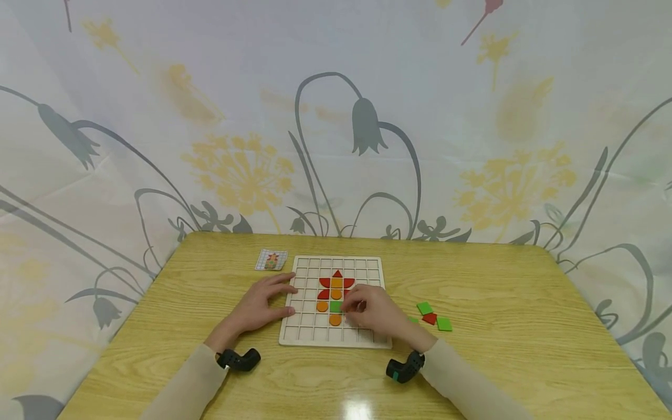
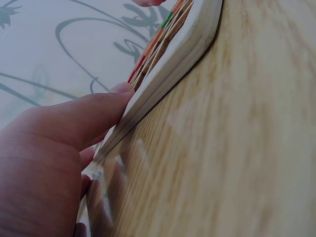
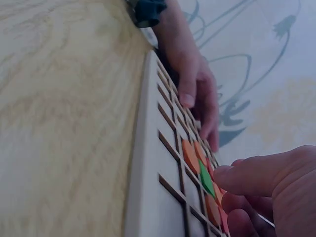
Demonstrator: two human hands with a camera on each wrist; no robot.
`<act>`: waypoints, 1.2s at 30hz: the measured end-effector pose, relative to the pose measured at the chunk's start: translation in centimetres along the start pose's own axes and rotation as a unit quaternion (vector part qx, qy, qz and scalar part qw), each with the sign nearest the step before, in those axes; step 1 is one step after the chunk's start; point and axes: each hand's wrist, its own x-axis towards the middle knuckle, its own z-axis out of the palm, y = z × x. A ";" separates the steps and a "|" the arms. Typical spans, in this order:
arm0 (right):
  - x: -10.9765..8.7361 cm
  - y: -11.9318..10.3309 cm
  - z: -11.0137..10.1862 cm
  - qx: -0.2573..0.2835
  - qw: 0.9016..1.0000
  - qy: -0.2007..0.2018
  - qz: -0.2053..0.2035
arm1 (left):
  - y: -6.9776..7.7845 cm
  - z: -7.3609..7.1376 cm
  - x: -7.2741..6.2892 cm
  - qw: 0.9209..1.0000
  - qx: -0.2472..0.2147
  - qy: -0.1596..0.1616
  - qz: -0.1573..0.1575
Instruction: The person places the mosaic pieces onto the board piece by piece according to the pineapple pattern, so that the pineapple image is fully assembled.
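Note:
A pale square grid board (image 1: 307, 335) lies on the table, holding red pieces, orange discs and a green square (image 1: 335, 306). My left hand (image 1: 265, 298) rests at the board's left edge, its thumb (image 2: 106, 106) touching the rim and its fingers spread. Over the board's right half, my right hand (image 1: 375, 309) has bent fingers beside the green square. In the right wrist view, an orange disc (image 3: 213, 210) lies in a cell near its fingertips, with a gap between thumb and forefinger. From above, that hand hides the disc.
A small picture card (image 1: 271, 260) lies beyond the left hand. To the right of the board are loose green squares (image 1: 444, 324) and a red piece (image 1: 430, 318); one green piece is partly behind the right hand. A patterned cloth (image 1: 336, 192) hangs behind the table.

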 end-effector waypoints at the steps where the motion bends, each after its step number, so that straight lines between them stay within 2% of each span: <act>1: -0.1 0.1 -0.4 0.001 1.000 0.004 0.005 | 0.0 0.0 0.0 1.000 0.000 0.000 0.000; 12: -3.5 3.5 -5.7 -0.017 0.995 0.059 0.080 | 0.2 -0.1 0.1 1.000 0.001 0.000 0.004; 20: -6.9 5.5 -9.0 -0.032 0.989 0.073 0.122 | 0.1 0.0 0.1 1.000 0.001 0.003 0.005; 24: -8.4 6.5 -9.8 -0.034 0.990 0.058 0.127 | 0.0 0.0 0.1 1.000 0.002 -0.002 0.001; 27: -9.1 7.0 -10.3 -0.041 0.992 0.040 0.116 | 0.0 -0.1 0.1 1.000 -0.001 -0.002 0.004; 32: -9.6 7.2 -10.8 -0.036 0.996 -0.004 0.082 | 0.2 -0.2 0.1 1.000 -0.002 0.004 0.015; 36: -9.7 7.4 -11.2 -0.025 0.997 -0.030 0.069 | 0.2 -0.2 0.1 1.000 -0.002 0.001 0.012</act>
